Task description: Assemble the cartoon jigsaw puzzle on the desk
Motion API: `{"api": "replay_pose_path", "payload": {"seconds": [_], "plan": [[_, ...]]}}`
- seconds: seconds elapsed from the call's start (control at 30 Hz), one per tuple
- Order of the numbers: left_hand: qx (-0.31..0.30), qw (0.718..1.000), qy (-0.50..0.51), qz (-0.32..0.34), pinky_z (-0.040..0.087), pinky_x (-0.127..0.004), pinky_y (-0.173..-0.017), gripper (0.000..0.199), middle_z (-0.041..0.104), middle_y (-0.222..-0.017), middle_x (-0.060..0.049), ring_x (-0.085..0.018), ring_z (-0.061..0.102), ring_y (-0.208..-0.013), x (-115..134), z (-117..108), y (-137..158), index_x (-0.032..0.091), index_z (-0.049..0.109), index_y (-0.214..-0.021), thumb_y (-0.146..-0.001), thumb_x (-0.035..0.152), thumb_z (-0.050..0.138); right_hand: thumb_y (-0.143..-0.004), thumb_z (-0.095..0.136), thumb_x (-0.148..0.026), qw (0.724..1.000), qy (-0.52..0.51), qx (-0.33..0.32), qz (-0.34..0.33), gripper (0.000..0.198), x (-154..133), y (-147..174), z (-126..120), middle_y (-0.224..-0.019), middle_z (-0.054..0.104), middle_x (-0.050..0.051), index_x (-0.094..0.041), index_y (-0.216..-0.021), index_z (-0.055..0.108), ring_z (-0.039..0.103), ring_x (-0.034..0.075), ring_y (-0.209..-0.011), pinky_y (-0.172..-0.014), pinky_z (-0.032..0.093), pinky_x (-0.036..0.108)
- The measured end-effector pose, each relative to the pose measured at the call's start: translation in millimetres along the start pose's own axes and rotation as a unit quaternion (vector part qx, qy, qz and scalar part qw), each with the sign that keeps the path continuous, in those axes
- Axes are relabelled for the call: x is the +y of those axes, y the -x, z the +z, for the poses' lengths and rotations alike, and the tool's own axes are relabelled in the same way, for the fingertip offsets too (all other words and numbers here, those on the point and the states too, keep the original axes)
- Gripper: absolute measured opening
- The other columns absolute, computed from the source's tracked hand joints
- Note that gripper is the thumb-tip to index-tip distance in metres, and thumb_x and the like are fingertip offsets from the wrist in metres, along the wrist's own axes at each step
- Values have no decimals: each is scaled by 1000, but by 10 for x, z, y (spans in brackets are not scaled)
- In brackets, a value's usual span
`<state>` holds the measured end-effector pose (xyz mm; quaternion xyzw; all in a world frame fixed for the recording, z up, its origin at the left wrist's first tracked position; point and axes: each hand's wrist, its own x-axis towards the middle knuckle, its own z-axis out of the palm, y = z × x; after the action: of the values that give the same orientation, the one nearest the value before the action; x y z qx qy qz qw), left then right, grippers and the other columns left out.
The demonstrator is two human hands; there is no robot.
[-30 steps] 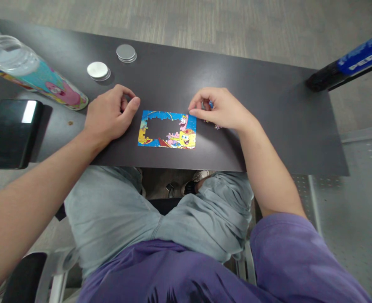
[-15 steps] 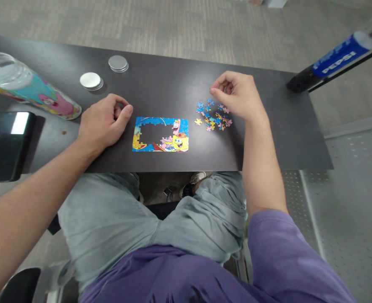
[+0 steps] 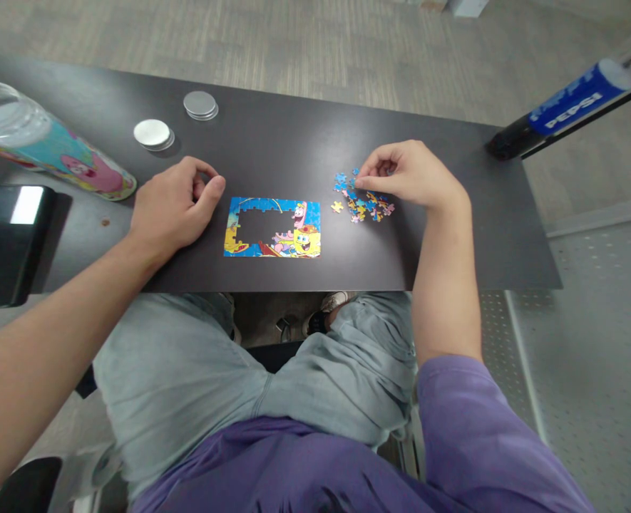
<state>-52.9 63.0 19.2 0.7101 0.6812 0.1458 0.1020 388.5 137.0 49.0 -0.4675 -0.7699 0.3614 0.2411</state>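
A cartoon jigsaw puzzle (image 3: 307, 244) lies on the dark table, its frame of pieces joined around a bare middle. To its right is a heap of loose puzzle pieces (image 3: 367, 208), blue, yellow and pink. My right hand (image 3: 408, 171) reaches over the heap from the right. Its thumb and forefinger pinch at a small blue puzzle piece (image 3: 352, 183) on the heap's upper side; the fingers partly cover it. Left of the puzzle, my left hand (image 3: 173, 203) rests on the table, fingers loosely curled, thumb along the side, with nothing visible in it.
Two small stacks of round discs, a white stack (image 3: 153, 134) and a grey stack (image 3: 200, 105), stand at the back left. A clear-topped cartoon canister (image 3: 74, 153) and a black box (image 3: 10, 242) are at the far left. A Pepsi bottle (image 3: 561, 110) stands at the right end.
My right hand has come down and slightly toward me, from above the heap onto its upper pieces, thumb and forefinger now at a blue puzzle piece. My left hand stays in place.
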Motion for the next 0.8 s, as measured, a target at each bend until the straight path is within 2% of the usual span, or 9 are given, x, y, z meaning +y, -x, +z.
{"api": "replay_pose_path", "payload": {"seconds": [0.13, 0.27, 0.47, 0.63, 0.8], "plan": [[5, 1000, 2, 9, 58, -39, -91, 51, 86, -111, -10, -32, 79, -106, -35, 15, -9, 27, 84, -140, -117, 61, 54, -86, 115, -71, 999, -14, -48, -8, 48, -92, 21, 27, -81, 81, 3, -31, -91, 90, 70, 26, -80, -71, 57, 44], [6, 1000, 0, 6, 60, -40, -94, 52, 86, -112, -10, -32, 79, -106, -43, 17, -9, 27, 83, -141, -118, 62, 53, -88, 117, -67, 998, -10, -55, -7, 43, -67, 8, 48, -82, 82, 3, -31, -93, 93, 71, 25, -80, -70, 59, 43], [0, 1000, -6, 2, 55, -41, -90, 56, 86, -114, -11, -32, 78, -106, -9, -8, 2, 26, 83, -142, -116, 63, 49, -86, 120, -63, 999, 0, -44, 0, 43, 65, -8, 17, -77, 77, 2, -29, -91, 94, 68, 23, -74, -62, 54, 40], [-6, 1000, -20, -3, 55, -44, -89, 65, 86, -115, -14, -35, 80, -108, 3, -22, 0, 21, 84, -148, -116, 64, 47, -87, 121, -52, 999, -2, -47, 7, 35, 48, -6, 2, -80, 80, 2, -30, -89, 94, 69, 23, -75, -66, 57, 42], [1, 1000, -16, 0, 49, -41, -84, 61, 84, -112, -11, -32, 78, -103, -13, -9, -7, 23, 84, -145, -115, 63, 48, -89, 118, -49, 998, 14, -55, 5, 31, 62, -11, 4, -85, 82, 4, -29, -92, 94, 69, 23, -78, -69, 56, 42]]}}
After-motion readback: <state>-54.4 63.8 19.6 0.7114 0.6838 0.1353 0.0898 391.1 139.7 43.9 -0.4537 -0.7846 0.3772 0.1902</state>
